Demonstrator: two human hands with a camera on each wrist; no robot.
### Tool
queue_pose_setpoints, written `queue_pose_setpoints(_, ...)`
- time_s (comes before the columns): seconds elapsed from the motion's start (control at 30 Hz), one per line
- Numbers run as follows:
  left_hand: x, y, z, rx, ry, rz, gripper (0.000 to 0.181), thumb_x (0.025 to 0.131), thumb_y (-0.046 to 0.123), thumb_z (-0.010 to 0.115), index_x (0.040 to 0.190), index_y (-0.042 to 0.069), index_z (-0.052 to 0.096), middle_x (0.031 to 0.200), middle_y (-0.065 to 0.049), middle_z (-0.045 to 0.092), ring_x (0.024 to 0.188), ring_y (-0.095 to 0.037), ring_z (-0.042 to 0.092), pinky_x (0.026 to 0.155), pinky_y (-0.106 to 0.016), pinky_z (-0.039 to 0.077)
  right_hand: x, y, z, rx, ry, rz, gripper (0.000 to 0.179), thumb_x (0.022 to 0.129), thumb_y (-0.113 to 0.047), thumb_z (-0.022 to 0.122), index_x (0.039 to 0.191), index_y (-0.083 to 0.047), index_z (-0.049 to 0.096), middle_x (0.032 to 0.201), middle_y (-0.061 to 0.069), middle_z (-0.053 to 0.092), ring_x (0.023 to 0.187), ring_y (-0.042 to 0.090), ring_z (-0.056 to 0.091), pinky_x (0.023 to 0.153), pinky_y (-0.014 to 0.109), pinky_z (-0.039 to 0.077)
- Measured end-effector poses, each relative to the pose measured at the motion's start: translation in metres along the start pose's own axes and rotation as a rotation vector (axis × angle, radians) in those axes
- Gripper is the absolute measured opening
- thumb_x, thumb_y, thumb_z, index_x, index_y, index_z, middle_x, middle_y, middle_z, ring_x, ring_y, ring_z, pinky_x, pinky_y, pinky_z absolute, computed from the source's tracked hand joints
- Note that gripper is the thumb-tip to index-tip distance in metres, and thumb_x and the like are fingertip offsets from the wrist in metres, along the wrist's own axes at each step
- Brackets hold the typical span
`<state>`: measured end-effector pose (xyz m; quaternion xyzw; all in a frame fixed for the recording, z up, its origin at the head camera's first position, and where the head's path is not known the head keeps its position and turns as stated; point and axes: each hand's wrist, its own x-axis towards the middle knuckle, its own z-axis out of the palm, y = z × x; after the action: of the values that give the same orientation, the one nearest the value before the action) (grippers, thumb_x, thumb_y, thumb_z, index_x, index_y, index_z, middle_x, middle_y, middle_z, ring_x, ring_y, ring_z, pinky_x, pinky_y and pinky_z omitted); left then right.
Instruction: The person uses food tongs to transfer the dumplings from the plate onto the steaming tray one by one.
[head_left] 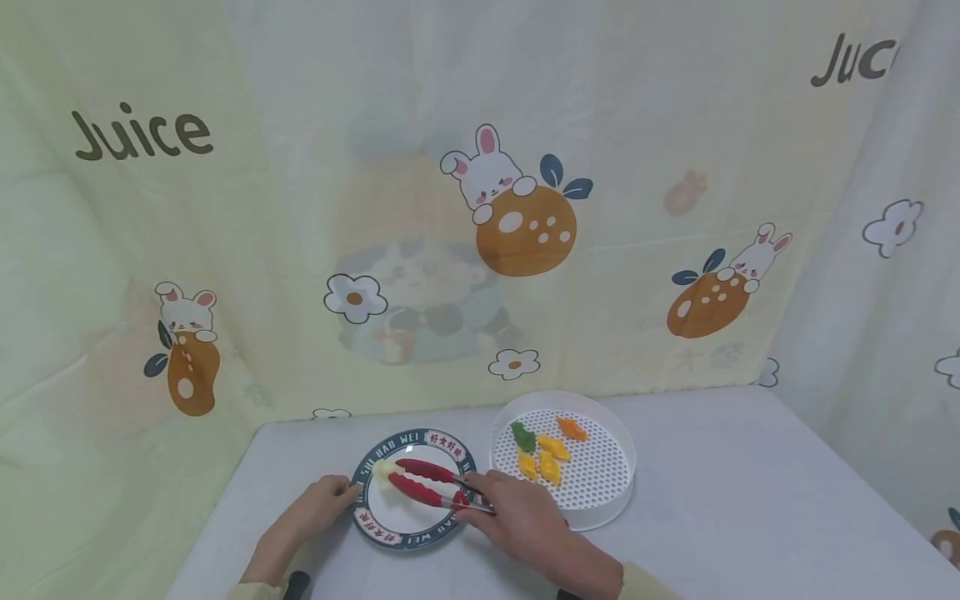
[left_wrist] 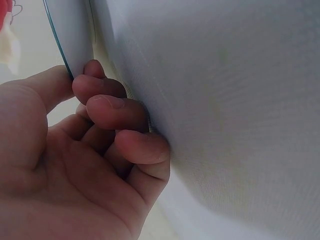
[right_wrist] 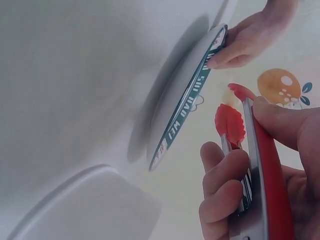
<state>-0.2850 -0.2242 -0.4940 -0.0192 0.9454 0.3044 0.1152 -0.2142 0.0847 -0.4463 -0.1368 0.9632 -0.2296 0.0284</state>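
My left hand (head_left: 317,506) pinches the left rim of a white plate (head_left: 397,512) with a dark teal lettered border. In the left wrist view the thumb lies over the plate's edge (left_wrist: 59,42), with curled fingers beneath. My right hand (head_left: 525,512) grips metal tongs with red tips (head_left: 420,492), which reach over the plate from the right. At those tips is a small pale yellow piece (head_left: 385,471); whether it touches the plate I cannot tell. The right wrist view shows the tongs' red handle (right_wrist: 272,180) between thumb and fingers.
Right of the plate stands a round white steamer tray (head_left: 600,479) with a perforated bottom. In it lie a green piece (head_left: 523,437), an orange piece (head_left: 572,429) and several yellow pieces (head_left: 551,468). A printed curtain (head_left: 420,208) hangs behind the white table (head_left: 697,500).
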Motion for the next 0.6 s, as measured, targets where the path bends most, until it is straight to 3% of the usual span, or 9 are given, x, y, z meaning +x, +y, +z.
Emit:
queue_pose_setpoints(0.33,0.000,-0.001,0.000,-0.002,0.008,0.014,0.032,0.102,0.029,0.056,0.077,0.010,0.056,0.069,-0.002,0.051,0.069,-0.015,0.047,0.062,-0.030,0.039,-0.007,0.008,-0.003,0.001,0.007,-0.007,0.058,0.087,-0.058,0.069,0.136,-0.030,0.061,0.099,-0.006,0.064,0.078,0.008,0.050,0.058,0.024,0.041)
queue_pose_setpoints(0.6,-0.002,-0.001,0.000,0.001,0.014,0.016,0.033,0.103,0.030,0.055,0.075,0.011,0.054,0.068,-0.002,0.050,0.067,-0.015,0.045,0.061,-0.030,0.039,-0.013,0.020,-0.007,-0.002,0.032,0.022,0.063,0.085,-0.062,0.069,0.138,-0.030,0.060,0.105,-0.007,0.067,0.081,0.006,0.051,0.059,0.024,0.041)
